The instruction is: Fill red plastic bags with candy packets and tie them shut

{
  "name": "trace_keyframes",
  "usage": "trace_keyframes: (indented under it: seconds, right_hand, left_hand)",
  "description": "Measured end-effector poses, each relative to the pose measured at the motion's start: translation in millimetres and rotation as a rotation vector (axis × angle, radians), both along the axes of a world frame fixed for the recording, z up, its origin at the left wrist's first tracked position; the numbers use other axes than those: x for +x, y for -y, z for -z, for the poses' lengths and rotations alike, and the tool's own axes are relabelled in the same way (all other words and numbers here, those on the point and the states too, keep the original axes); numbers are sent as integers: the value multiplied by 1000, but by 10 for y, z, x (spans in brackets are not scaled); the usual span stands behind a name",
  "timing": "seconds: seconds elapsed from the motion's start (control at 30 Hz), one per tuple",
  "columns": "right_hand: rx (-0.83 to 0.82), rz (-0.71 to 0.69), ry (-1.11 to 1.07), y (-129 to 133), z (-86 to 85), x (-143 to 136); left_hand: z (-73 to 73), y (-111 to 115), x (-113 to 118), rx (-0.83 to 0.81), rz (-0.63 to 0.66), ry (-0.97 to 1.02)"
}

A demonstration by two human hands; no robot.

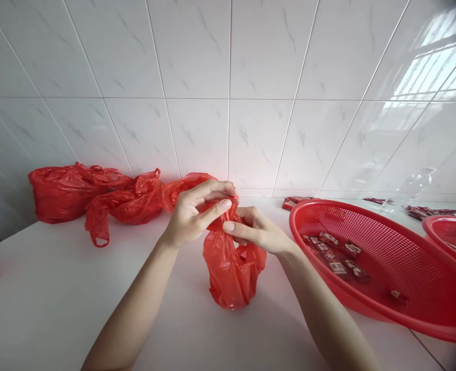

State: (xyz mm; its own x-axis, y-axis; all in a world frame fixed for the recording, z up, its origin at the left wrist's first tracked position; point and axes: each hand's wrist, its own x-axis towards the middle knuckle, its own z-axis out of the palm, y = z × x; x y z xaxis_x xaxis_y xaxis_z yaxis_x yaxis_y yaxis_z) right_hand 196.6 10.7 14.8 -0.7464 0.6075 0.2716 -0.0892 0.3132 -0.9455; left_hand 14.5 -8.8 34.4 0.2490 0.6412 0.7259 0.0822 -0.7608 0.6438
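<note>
A red plastic bag stands on the white table in front of me, its lower part bulging and its top gathered. My left hand pinches the upper end of the bag between thumb and fingers. Just below and to the right, my right hand grips the gathered neck, thumb laid across the front. Whatever is inside the bag cannot be made out through the plastic. Some of the fingers are hidden behind the bag's top.
Several filled red bags lie along the tiled wall on the left. A large red basket with small dark-red packets stands at the right. Behind it are more packets and a clear plastic bottle. Another red basket shows at the right edge.
</note>
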Motion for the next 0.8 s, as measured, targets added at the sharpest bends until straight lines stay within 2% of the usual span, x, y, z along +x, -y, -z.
trace_keyframes:
  seconds: [0.13,0.2,0.3,0.37,0.43,0.53,0.63,0.7,0.8]
  right_hand:
    - [-15,104,-32,-66,54,-28]
    - [-86,179,-94,-121,73,-9]
    - [-174,225,-145,-203,84,49]
    - [-213,213,-128,-247,88,83]
    - [-251,204,-114,-284,97,101]
    - [-344,242,-190,-331,117,101]
    - [-417,257,-288,-376,133,103]
    - [-439,255,-312,-404,138,118]
    - [-476,261,-342,-436,137,149]
  left_hand:
    - [30,-37,39,-70,88,-16]
    - [48,-81,29,-79,9,16]
    - [88,-177,-14,-127,-190,-44]
    - [116,-240,-40,-182,-238,-70]
    - [131,-280,-49,-205,-235,-11]
    - [116,-274,-33,-152,-233,114]
    - [76,-205,-13,-16,-191,130]
    - [59,-155,-16,47,-124,24]
    - [71,-121,-47,-14,-27,-307]
